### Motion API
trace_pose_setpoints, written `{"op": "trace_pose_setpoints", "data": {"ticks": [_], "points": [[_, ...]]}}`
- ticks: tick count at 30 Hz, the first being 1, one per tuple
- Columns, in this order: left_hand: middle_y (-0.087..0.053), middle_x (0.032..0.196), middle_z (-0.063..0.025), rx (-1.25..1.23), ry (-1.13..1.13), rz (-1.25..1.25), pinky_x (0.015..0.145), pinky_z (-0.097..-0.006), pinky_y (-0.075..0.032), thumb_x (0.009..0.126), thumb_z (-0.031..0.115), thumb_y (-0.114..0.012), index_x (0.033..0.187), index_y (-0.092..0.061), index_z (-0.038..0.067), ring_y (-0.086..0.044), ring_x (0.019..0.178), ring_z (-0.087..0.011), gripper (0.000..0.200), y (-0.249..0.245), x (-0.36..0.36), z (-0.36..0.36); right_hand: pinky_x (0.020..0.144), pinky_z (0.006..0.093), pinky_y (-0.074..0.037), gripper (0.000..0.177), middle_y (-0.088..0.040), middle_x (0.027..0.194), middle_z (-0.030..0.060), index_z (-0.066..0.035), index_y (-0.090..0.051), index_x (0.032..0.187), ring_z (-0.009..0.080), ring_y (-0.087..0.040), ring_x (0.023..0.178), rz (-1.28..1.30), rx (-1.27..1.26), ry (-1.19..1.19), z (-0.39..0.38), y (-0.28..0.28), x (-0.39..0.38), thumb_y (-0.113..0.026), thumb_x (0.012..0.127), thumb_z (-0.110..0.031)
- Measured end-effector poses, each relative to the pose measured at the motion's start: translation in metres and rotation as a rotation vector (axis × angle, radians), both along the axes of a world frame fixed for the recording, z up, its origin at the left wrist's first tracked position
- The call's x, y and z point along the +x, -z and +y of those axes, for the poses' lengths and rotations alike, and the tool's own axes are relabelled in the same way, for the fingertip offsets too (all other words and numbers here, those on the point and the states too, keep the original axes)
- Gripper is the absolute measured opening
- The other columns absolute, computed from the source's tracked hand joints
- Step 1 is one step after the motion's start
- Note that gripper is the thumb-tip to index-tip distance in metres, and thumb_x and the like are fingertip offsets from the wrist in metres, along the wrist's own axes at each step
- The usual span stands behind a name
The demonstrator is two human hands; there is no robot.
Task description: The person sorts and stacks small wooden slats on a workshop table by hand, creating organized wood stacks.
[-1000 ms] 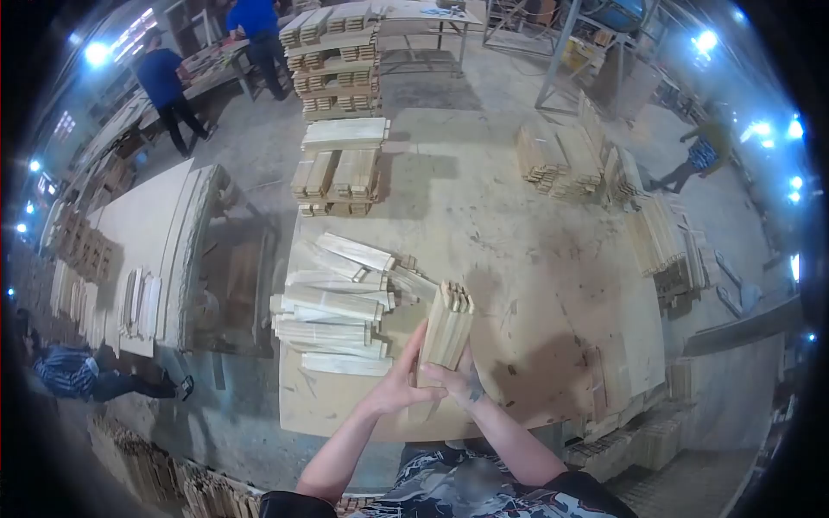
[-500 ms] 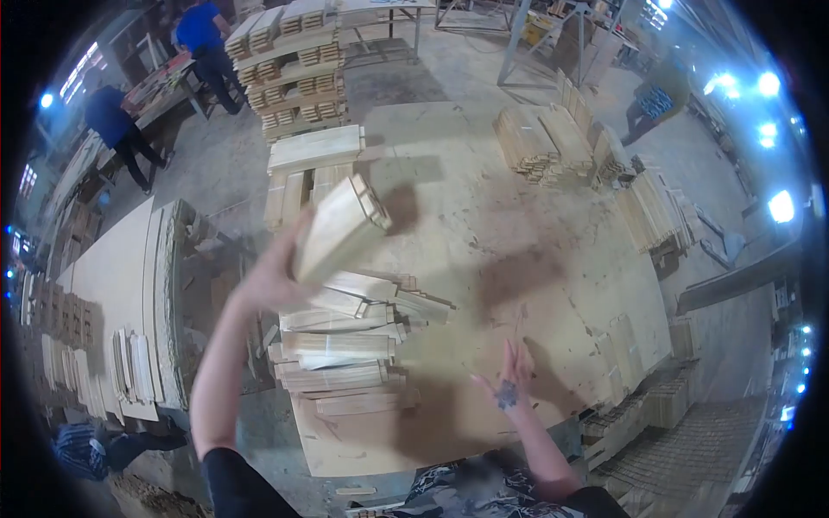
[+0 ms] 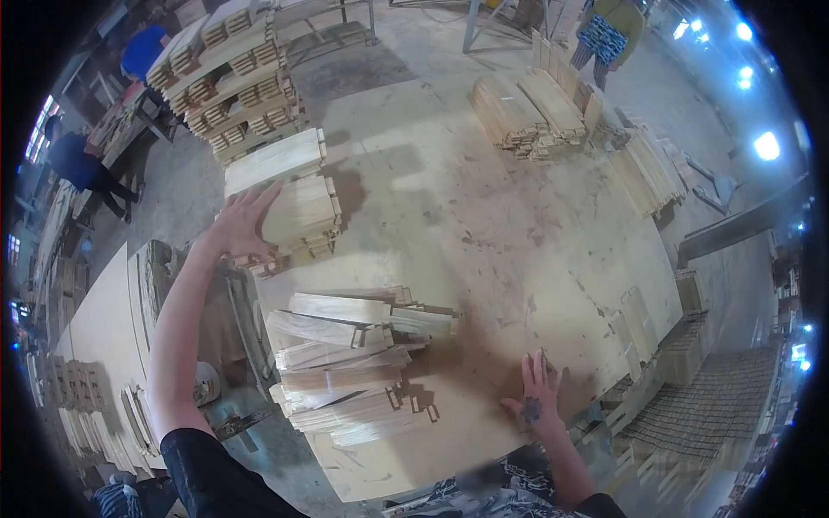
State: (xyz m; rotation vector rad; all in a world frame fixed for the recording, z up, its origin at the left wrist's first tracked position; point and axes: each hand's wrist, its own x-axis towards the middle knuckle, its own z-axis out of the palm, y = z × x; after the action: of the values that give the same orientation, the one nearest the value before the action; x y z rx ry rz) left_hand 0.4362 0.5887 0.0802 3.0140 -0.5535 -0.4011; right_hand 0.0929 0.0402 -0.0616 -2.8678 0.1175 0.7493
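Note:
My left hand (image 3: 242, 226) is spread around the left end of a bundle of wooden slats (image 3: 302, 207), thumb on the near side and fingers on the far side. This bundle rests on other slats, just in front of another pale bundle (image 3: 276, 161). My right hand (image 3: 540, 399), palm down with fingers apart, is low over the near right part of the large board (image 3: 484, 363) and holds nothing. Between the hands, toward the left edge, lies a loose, fanned pile of slats (image 3: 345, 371).
A tall layered stack of slats (image 3: 229, 86) rises at the far left. More slat piles stand at the back right (image 3: 531, 112) and along the right edge (image 3: 648, 173). People (image 3: 86, 164) are at a long bench on the left; another person (image 3: 604, 39) stands at the back right.
My left hand has carried the bundle away and to the left, from mid-air down onto the stack. My right hand has turned palm down and its fingers have spread. The view has shifted.

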Motion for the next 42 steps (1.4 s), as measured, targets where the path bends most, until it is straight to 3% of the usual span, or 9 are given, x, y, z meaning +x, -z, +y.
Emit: {"op": "trace_pose_setpoints", "data": {"ticks": [10,17,23,26,29,31,33,37,42], "points": [[-0.043,0.15,-0.0208,0.078,-0.041,0.026,0.124,-0.0539,-0.022,0.056,0.033,-0.09,0.165,-0.015,0.02,-0.035,0.145,-0.0422,0.133,0.014,0.01,0.001,0.119,0.0725,-0.006,0.116,-0.004,0.17,0.0237,-0.004,-0.015,0.163,0.0355,-0.006,0.159,-0.01,-0.042,-0.031,0.003,0.004,0.0,-0.078,0.08,-0.055],[-0.044,0.152,-0.0159,0.007,-0.091,-0.21,0.115,-0.0564,-0.032,0.059,0.033,-0.089,0.163,-0.024,0.016,-0.044,0.137,-0.0423,0.124,0.008,-0.02,0.007,0.119,0.0718,-0.008,0.109,-0.006,0.17,0.0243,-0.006,-0.017,0.163,0.0348,-0.008,0.159,-0.071,0.026,-0.015,-0.008,0.011,-0.006,-0.074,0.084,-0.054],[-0.053,0.139,-0.0194,-0.094,-0.067,-0.524,0.112,-0.0521,-0.036,0.078,0.028,-0.082,0.162,-0.028,0.014,-0.048,0.129,-0.0411,0.101,0.0,-0.094,-0.068,0.123,0.065,-0.012,0.094,-0.014,0.169,0.0243,-0.006,-0.029,0.16,0.0349,-0.022,0.156,-0.147,0.082,-0.094,-0.032,0.026,-0.01,-0.071,0.089,-0.052],[-0.058,0.126,-0.0203,-0.209,-0.02,-0.567,0.107,-0.0516,-0.039,0.083,0.029,-0.078,0.158,-0.036,0.009,-0.052,0.118,-0.0406,0.088,0.0,-0.121,-0.122,0.12,0.0565,-0.03,0.08,-0.043,0.156,0.0239,-0.007,-0.045,0.152,0.0331,-0.048,0.143,-0.157,0.312,-0.015,-0.063,0.016,0.009,-0.071,0.09,-0.051],[-0.06,0.123,-0.0197,-0.248,-0.03,-0.586,0.107,-0.0527,-0.038,0.089,0.03,-0.076,0.154,-0.041,0.005,-0.053,0.119,-0.0415,0.078,0.009,-0.144,-0.175,0.103,0.0437,-0.051,0.057,-0.07,0.126,0.0174,-0.007,-0.063,0.137,0.027,-0.069,0.116,-0.232,0.65,0.39,-0.113,-0.004,0.028,-0.072,0.093,-0.041],[-0.06,0.129,-0.0213,-0.335,-0.08,-0.514,0.115,-0.0556,-0.033,0.09,0.031,-0.074,0.152,-0.042,0.004,-0.049,0.132,-0.0432,0.075,0.013,-0.158,-0.215,0.089,0.0342,-0.056,0.042,-0.076,0.108,0.0088,-0.006,-0.07,0.124,0.02,-0.072,0.103,-0.53,0.783,0.432,-0.174,0.016,0.039,-0.069,0.096,-0.038],[-0.061,0.123,-0.0197,-0.433,-0.127,-0.397,0.107,-0.0534,-0.039,0.091,0.027,-0.073,0.152,-0.042,0.003,-0.054,0.121,-0.041,0.072,0.019,-0.165,-0.255,0.086,0.0319,-0.056,0.039,-0.076,0.103,0.0085,-0.002,-0.072,0.115,0.017,-0.071,0.098,-0.504,0.972,0.825,-0.243,0.033,0.061,-0.068,0.098,-0.037],[-0.063,0.118,-0.0155,-0.601,-0.239,-0.319,0.093,-0.0456,-0.046,0.093,0.024,-0.072,0.151,-0.044,0.003,-0.058,0.103,-0.0339,0.068,0.048,-0.171,-0.352,0.079,0.0289,-0.055,0.045,-0.076,0.088,0.0066,-0.001,-0.074,0.095,0.012,-0.069,0.082,-0.743,0.964,0.928,-0.403,0.009,0.12,-0.063,0.101,-0.044],[-0.064,0.122,-0.0123,-0.904,-0.51,-0.145,0.091,-0.0371,-0.05,0.099,0.027,-0.067,0.153,-0.044,0.007,-0.059,0.109,-0.0242,0.062,0.095,-0.149,-0.509,0.092,0.0363,-0.053,0.065,-0.073,0.111,0.0137,-0.002,-0.069,0.12,0.0229,-0.069,0.106,-0.81,1.023,0.947,-0.581,0.023,0.244,-0.048,0.103,-0.062]]}}
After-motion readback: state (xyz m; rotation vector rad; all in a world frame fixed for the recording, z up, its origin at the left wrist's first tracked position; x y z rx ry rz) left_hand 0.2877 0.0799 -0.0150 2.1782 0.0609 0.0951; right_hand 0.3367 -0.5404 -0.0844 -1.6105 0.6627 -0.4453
